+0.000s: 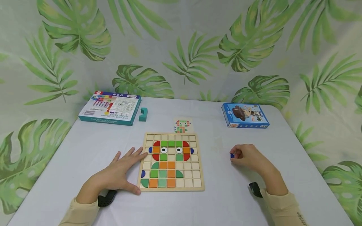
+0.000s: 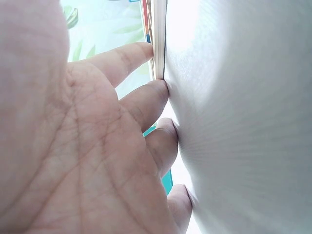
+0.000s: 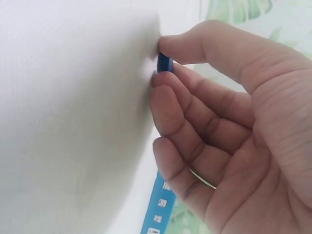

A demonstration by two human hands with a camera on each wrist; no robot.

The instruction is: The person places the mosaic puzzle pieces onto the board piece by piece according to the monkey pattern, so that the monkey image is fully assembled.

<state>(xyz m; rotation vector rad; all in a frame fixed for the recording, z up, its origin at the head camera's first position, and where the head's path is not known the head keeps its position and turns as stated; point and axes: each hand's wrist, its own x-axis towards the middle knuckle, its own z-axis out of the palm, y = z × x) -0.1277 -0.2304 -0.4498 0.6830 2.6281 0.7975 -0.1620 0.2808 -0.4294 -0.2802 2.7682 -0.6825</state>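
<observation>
A wooden grid board (image 1: 187, 183) lies on the table, with coloured tiles in many of its cells: red, green, orange and blue pieces and two round eye tiles (image 1: 179, 150). My left hand (image 1: 118, 172) is spread at the board's left side, its fingertips and thumb touching the edge; the left wrist view shows the fingers against the board's side (image 2: 160, 39). Off to the right of the board, my right hand (image 1: 249, 158) pinches a small blue tile (image 3: 165, 63) between thumb and fingers, close over the tabletop. Most of that tile is hidden by the fingertips.
A small picture card (image 1: 183, 125) lies just behind the board. At the back left are a bead-game box (image 1: 110, 108) and a teal notched block (image 1: 143, 114). A blue box (image 1: 245, 115) lies at the back right, before a leaf-patterned cloth (image 1: 195, 72).
</observation>
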